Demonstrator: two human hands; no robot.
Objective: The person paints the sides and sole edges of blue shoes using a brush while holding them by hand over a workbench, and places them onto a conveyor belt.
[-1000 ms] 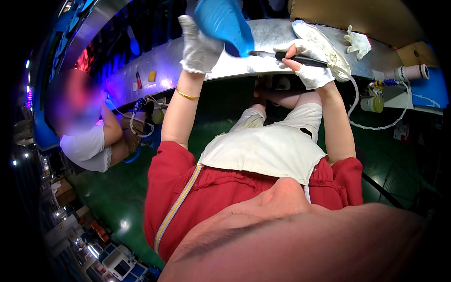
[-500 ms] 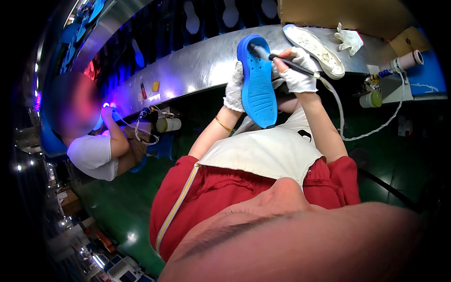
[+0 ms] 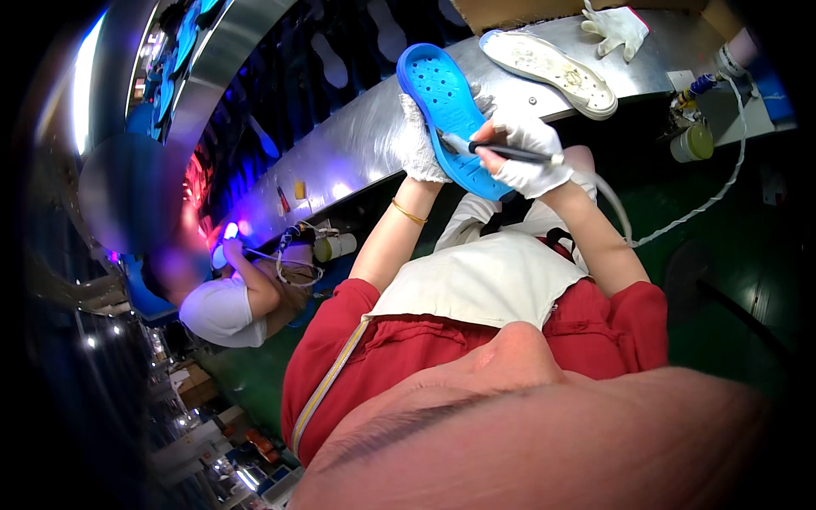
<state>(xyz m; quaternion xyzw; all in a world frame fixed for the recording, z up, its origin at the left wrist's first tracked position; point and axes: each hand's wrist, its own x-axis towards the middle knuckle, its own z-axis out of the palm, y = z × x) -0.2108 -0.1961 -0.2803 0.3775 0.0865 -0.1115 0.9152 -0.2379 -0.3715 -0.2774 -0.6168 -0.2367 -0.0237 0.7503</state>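
Note:
A bright blue shoe sole [image 3: 439,89], dotted with small holes at its far end, is tilted up in front of me. My left hand [image 3: 419,146], in a white knit glove, grips it around the left side and underneath. In a white glove with bare fingertips, my right hand [image 3: 529,160] holds a black-handled brush [image 3: 515,153] like a pen. A pale hose [image 3: 614,204] runs from the brush's back end. Its bristle tip lies at the sole's left edge, about midway along. Part of the sole's near end is hidden behind my right hand.
A white sole [image 3: 557,68] and a loose white glove [image 3: 618,31] lie on the metal ledge [image 3: 340,161]. Dark racks with more soles stand beyond. On the right hangs a green-lidded pot [image 3: 692,143]. A co-worker [image 3: 225,310] sits at the left.
The brush has moved from the holed far end down to the sole's left edge near the middle. The sole sits slightly higher and further left, and the view has turned.

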